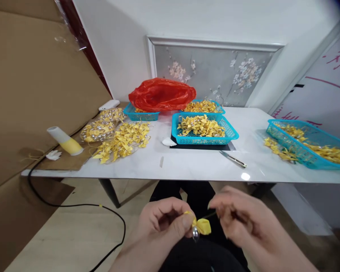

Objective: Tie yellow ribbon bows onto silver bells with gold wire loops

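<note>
Fingers of my left hand [161, 223] are pinched together on a small yellow ribbon bow [201, 226], held low over my lap in front of the table [201, 166], with a little silver bell [195, 234] hanging just under the bow. My right hand [243, 223] sits close beside it, fingertips drawn together on what looks like a thin thread or wire [211, 214] running out of the bow's knot; the motion blur there keeps me from being sure how firmly it is held. I judge the step in hand to be the tying or threading of bell to bow, somewhere in the middle of it, since the two pieces hang together but the strand is not yet trimmed or tucked. The next move, as I read it, calls for a steady pinch on the left and a short, straight pull on the right so the knot closes without twisting the loops. On the table, a blue basket [232, 132] of finished yellow pieces stands straight ahead, a loose pile of bows [124, 141] lies to the left, and a small cutter [232, 159] rests near the front edge.
</note>
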A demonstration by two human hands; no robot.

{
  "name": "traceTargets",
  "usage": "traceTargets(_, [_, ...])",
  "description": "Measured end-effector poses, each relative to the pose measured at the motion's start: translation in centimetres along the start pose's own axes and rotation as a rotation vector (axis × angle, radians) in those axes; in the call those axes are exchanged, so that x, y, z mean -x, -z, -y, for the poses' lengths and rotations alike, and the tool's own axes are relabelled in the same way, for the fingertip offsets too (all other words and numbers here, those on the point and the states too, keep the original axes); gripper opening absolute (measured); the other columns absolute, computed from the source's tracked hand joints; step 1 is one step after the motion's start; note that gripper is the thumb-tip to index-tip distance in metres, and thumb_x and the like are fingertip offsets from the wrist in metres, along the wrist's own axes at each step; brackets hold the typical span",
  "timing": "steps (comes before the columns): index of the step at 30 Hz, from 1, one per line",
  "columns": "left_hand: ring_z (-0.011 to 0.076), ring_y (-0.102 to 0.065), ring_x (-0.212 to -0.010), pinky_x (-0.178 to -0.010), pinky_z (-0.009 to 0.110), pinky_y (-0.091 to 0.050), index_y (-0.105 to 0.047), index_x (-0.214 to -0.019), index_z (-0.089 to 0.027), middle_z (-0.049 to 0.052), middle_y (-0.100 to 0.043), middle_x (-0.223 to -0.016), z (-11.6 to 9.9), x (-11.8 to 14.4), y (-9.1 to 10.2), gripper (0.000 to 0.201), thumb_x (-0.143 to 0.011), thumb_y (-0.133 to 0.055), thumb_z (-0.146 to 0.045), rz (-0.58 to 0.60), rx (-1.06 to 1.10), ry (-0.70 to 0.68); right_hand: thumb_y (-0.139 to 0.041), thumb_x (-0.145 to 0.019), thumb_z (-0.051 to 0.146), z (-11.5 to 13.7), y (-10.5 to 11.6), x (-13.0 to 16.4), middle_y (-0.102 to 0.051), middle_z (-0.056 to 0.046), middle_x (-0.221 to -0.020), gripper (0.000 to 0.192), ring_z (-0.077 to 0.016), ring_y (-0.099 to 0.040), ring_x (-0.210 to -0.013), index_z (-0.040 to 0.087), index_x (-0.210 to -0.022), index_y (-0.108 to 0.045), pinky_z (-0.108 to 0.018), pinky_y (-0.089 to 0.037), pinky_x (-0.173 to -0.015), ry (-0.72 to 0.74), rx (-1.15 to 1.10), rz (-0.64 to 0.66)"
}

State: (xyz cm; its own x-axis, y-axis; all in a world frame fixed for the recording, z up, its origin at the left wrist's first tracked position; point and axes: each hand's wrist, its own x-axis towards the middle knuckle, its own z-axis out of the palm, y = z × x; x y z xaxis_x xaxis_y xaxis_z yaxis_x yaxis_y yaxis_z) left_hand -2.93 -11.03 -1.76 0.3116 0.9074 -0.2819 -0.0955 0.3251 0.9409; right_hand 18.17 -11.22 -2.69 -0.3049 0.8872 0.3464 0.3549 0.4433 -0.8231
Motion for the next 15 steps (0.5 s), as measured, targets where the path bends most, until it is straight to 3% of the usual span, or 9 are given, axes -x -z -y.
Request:
traceTargets(3, [0.0114,-0.055,-0.063,-0.062,0.020,-0.042,-0.075,-0.073,-0.019,-0.002,-0.065,-0.064,-0.3,0.0,-0.2,0.021,-0.078,-0.077,-0.038,0.033,0.017,-0.016,-0.055,-0.092,0.023,1.3,-1.8,0.3,-0.057,0.000,-0.072,0.012,-0.0118,-0.054,-0.059,0.020,-0.083,-0.063,-0.023,-0.041,-0.051,0.021,-0.050,0.043])
traceTargets(10, [0.0127,-0.050,-0.069,-0.064,0.023,-0.041,-0.072,-0.087,-0.019,-0.001,-0.061,-0.075,0.0,0.2,-0.4,0.032,-0.068,-0.084,-0.041,0.155,0.121,-0.081,-0.054,-0.093,0.018,0.6,-3.4,0.3,-0.056,-0.001,-0.071,0.014,-0.0129,-0.052,-0.059,0.021,-0.082,-0.062,-0.026,-0.039,-0.051,0.112,-0.066,-0.137])
traceTargets(15, [0.0096,-0.046,-0.066,-0.062,0.019,-0.038,-0.068,-0.079,-0.019,-0.005,-0.055,-0.071,-0.5,0.5,-1.5,0.018,-0.072,-0.082,-0.028,0.102,0.113,-0.057,-0.055,-0.091,0.016,0.9,-3.9,0.6,-0.054,0.000,-0.069,0.015,-0.0115,-0.048,-0.054,0.021,-0.078,-0.061,-0.026,-0.032,-0.045,0.111,-0.026,-0.213])
